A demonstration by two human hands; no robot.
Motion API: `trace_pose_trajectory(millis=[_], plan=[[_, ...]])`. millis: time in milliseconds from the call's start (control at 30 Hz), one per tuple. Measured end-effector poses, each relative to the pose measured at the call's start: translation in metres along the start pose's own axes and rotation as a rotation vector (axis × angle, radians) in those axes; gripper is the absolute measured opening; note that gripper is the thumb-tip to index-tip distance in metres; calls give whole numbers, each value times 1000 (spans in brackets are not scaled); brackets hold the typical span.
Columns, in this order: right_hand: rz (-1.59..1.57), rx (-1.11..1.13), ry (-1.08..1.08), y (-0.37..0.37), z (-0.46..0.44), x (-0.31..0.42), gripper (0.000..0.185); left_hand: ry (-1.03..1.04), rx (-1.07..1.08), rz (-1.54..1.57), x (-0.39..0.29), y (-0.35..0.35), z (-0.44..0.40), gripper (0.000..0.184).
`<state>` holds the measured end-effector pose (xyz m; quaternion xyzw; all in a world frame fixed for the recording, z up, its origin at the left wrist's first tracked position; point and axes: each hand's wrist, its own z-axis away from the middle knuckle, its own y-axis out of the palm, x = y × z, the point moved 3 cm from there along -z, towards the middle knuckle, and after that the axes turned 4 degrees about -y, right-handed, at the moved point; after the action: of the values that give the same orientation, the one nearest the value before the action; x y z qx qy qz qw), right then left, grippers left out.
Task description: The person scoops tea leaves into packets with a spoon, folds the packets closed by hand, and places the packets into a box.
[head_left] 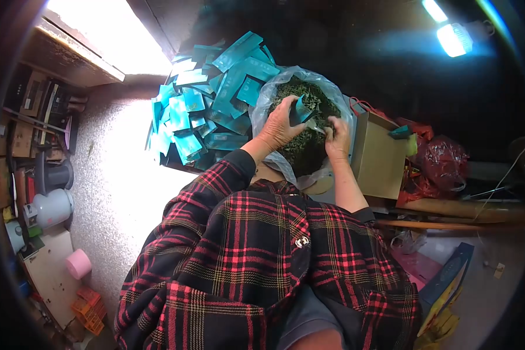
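Observation:
A clear plastic bag [348, 111] stands open in front of me, filled with dried green leaves [297, 156]. Over it, my left hand [281, 126] grips a small teal packet [300, 111] between thumb and fingers. My right hand [338, 140] is at the bag's right side, fingers curled together near the packet. A pale bit shows between the two hands; whether the right fingers hold it or leaves is unclear. To the left of the bag lies a heap of flat teal packets [184, 114], spread over one another.
An open cardboard box [379, 153] stands right of the bag, with red plastic bags [443, 163] beyond it. At far left are a grey-white rice cooker [52, 209], a pink tub [79, 263] and an orange crate [89, 309]. A lit bulb [454, 39] shines at upper right.

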<state>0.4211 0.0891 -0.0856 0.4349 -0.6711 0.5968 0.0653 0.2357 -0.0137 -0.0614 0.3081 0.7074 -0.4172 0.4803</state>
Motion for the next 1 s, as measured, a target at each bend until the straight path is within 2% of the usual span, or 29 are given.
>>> trace_pose_trajectory(millis=[67, 100, 200, 333, 467, 600, 700, 733, 833, 1000], plan=[[43, -306, -302, -23, -8, 57, 22, 18, -16, 2, 0, 0, -1, 70], [43, -306, -300, -30, -10, 75, 22, 22, -21, -18, -1, 1, -2, 69], [-226, 2, -299, -36, -13, 114, 27, 32, -29, -54, -2, 6, -1, 67], [-163, 48, -136, -30, -15, 114, 18, 99, -24, -130, -3, 7, -1, 67], [-58, 78, -295, -27, -15, 124, 10, 90, -44, -120, -10, 7, -2, 68], [-48, 31, -265, -37, -19, 129, 7, 163, -80, -115, -13, 8, 0, 69], [1, -78, -307, -52, -21, 124, 7, -2, -281, 44, 1, 2, 3, 65], [24, -132, -326, -56, -21, 123, 8, -2, -279, 45, 4, 2, 4, 65], [31, -101, -393, -52, -18, 119, 8, -1000, 45, 1135, 36, 23, 17, 58], [9, -130, -431, -66, -19, 131, 11, -940, 66, 1042, 30, 28, 11, 45]])
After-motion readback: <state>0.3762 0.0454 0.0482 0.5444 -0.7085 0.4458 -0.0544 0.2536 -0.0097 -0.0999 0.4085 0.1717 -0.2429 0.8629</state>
